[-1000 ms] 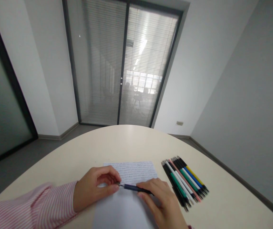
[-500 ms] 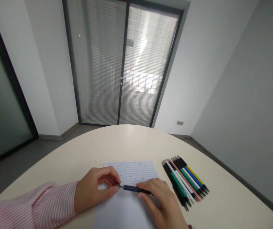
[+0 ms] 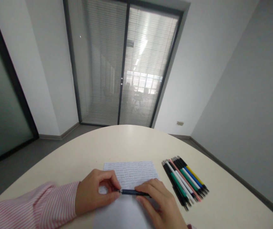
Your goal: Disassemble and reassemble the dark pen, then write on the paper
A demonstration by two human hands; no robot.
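Over the paper, a dark blue pen [image 3: 128,192] lies level between my two hands. My left hand [image 3: 95,192] is closed in a pinch, thumb and forefinger at the pen's silver left end; the small part between those fingertips is mostly hidden. The fingers of my right hand [image 3: 161,202] are closed round the dark barrel, covering its right part. Beneath is a white sheet of paper [image 3: 124,213], with lines of small writing across its upper part.
Right of the paper, several pens [image 3: 185,181] in black, white, green, pink, blue and yellow lie side by side in a slanted row. They rest on a round cream table [image 3: 131,143]. Beyond its edge stand a blind-covered glass door [image 3: 138,63] and white walls.
The small gap between the pen's barrel and my left fingertips has closed. The pen sits slightly lower and more level, and my left hand has shifted a little right.
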